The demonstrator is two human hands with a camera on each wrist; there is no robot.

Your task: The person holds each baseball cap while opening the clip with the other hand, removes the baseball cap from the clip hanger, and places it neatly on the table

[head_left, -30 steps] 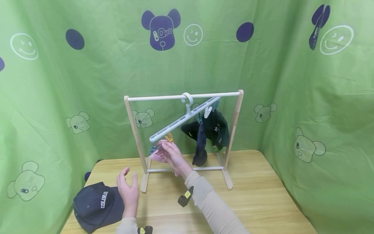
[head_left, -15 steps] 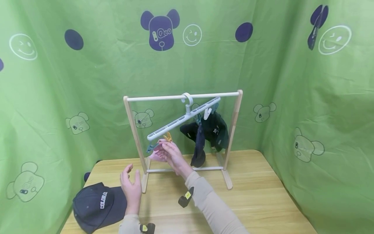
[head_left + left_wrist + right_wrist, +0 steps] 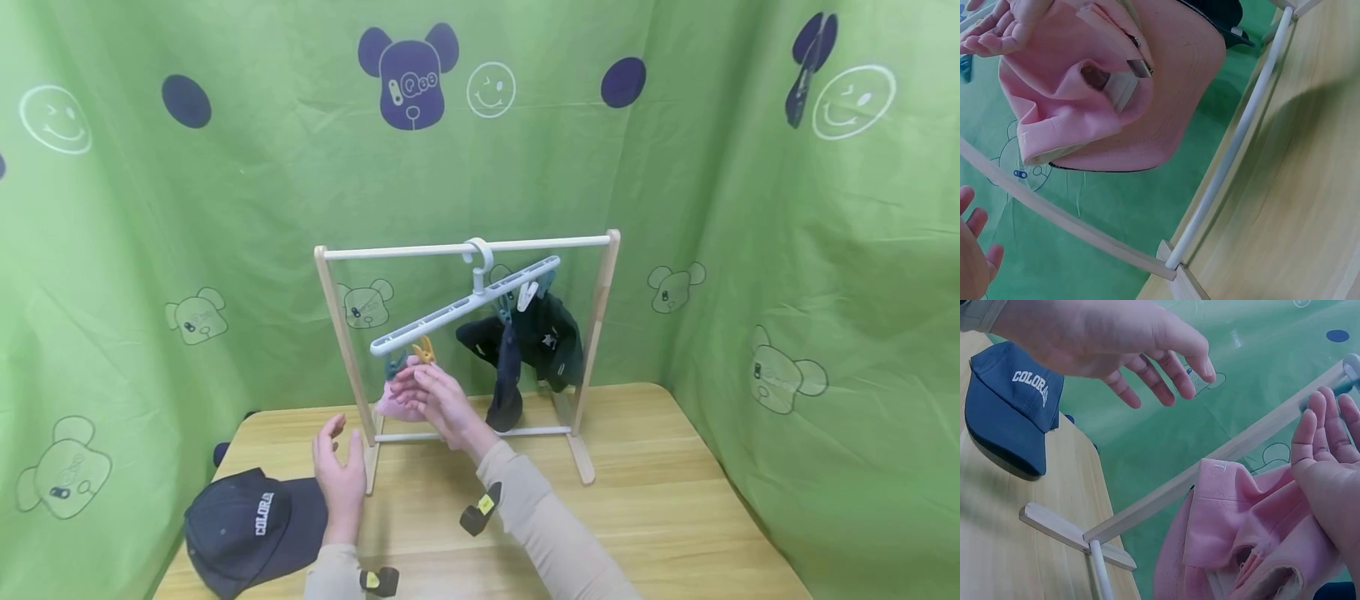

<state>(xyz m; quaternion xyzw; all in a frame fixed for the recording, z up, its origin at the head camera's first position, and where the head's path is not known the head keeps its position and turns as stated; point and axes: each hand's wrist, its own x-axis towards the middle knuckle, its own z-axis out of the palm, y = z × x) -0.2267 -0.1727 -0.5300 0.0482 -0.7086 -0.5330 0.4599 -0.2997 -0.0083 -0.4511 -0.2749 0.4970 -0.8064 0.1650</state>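
Observation:
A pink cap (image 3: 1079,119) hangs by a yellow clip (image 3: 423,350) and a teal clip (image 3: 396,367) from the lower left end of a tilted pale hanger (image 3: 450,313). Against the pink cap lies my right hand (image 3: 442,402), its fingers extended and not gripping; the right wrist view shows this right hand (image 3: 1335,469) palm-up along the pink fabric. My left hand (image 3: 342,483) is raised left of the cap, apart from it, with fingers loosely bent and nothing held. Part of the pink cap is hidden behind my right hand in the head view.
The hanger hooks over a wooden rack's white bar (image 3: 540,243). Dark green (image 3: 558,333) and navy (image 3: 506,387) headwear hangs on its right half, beside a white clip (image 3: 527,296). A navy cap (image 3: 240,525) lies on the table at left. Green curtain surrounds the table.
My right fingers have loosened from the pink cap's clipped edge. The hanger's left end has risen a little and its right end dropped. My left hand has shifted slightly up and right.

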